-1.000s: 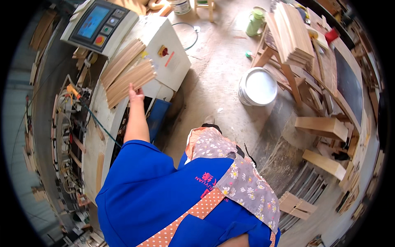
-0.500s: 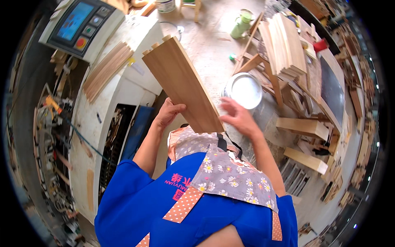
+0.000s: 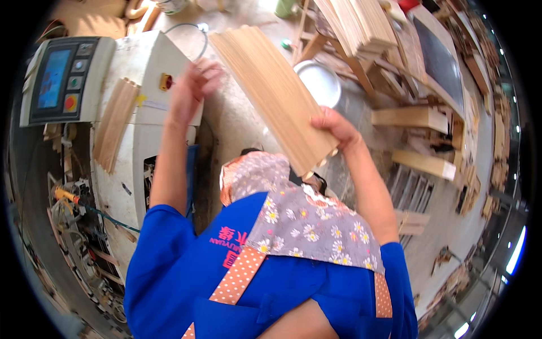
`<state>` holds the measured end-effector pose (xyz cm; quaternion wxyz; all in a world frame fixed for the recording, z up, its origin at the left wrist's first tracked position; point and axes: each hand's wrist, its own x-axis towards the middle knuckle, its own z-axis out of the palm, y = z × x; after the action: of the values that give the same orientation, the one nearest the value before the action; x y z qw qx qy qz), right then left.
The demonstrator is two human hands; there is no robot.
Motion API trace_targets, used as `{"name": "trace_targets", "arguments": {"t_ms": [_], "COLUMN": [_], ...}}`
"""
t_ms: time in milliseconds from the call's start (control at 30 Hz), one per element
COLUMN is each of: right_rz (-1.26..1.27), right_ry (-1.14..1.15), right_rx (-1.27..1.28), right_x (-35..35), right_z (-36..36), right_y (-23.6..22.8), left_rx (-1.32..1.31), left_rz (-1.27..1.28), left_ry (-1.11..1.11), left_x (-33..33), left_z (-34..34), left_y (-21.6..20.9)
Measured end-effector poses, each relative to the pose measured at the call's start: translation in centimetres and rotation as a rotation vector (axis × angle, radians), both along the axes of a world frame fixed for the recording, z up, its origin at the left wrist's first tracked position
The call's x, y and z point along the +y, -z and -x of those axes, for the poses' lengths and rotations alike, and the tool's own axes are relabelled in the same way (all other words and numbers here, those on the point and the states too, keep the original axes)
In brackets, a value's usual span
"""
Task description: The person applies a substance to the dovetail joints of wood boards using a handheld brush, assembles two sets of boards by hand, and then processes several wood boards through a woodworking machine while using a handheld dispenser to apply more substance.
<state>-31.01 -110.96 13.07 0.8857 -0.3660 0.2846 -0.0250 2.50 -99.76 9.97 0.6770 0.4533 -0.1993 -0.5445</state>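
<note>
A wooden board [image 3: 274, 96] with long grooves down its face is held aslant in front of me, its far end tilted to the left. Short rounded tenons stick out of its near end. My right hand [image 3: 337, 129] grips the board's right edge near that end, the thumb on top and the other fingers hidden underneath. Left of the board's far part, my left hand [image 3: 195, 87] is raised in the air and touches nothing. Its fingers are apart and somewhat blurred by motion.
At left stands a white machine with a control panel [image 3: 63, 82] and a stack of wood strips [image 3: 114, 125] on top. A white-lidded bucket [image 3: 319, 85] stands beyond my right hand. Stacked boards [image 3: 361, 25] lie on a wooden stand; thick timber beams [image 3: 409, 118] are at right.
The board has been turned, so its tenons now point toward me instead of away. My left hand has let go and moved up and left; my right hand has taken hold.
</note>
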Motion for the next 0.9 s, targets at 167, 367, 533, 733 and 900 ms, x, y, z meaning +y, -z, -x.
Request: {"name": "trace_targets", "arguments": {"t_ms": [167, 367, 533, 733, 900], "right_rz": [-0.067, -0.142, 0.069, 0.966, 0.885], "right_ry": [0.1, 0.233, 0.219, -0.001, 0.291], "right_rx": [-0.025, -0.041, 0.063, 0.577, 0.504], "right_x": [-0.3, 0.9, 1.0, 0.4, -0.9], "right_z": [1.7, 2.9, 3.9, 5.4, 8.1], "right_y": [-0.1, 0.7, -0.1, -2.7, -5.7], "left_rx": [0.196, -1.517, -1.486, -1.091, -1.115], "left_rz": [-0.068, -0.379, -0.979, -0.89, -0.904], "left_ry": [0.096, 0.063, 0.223, 0.216, 0.221], "left_x": [-3.9, -2.5, 8.7, 18.9, 21.1], "left_z": [-1.4, -11.6, -28.7, -36.6, -36.9], "left_y": [-1.2, 4.1, 8.0, 11.3, 10.8]}}
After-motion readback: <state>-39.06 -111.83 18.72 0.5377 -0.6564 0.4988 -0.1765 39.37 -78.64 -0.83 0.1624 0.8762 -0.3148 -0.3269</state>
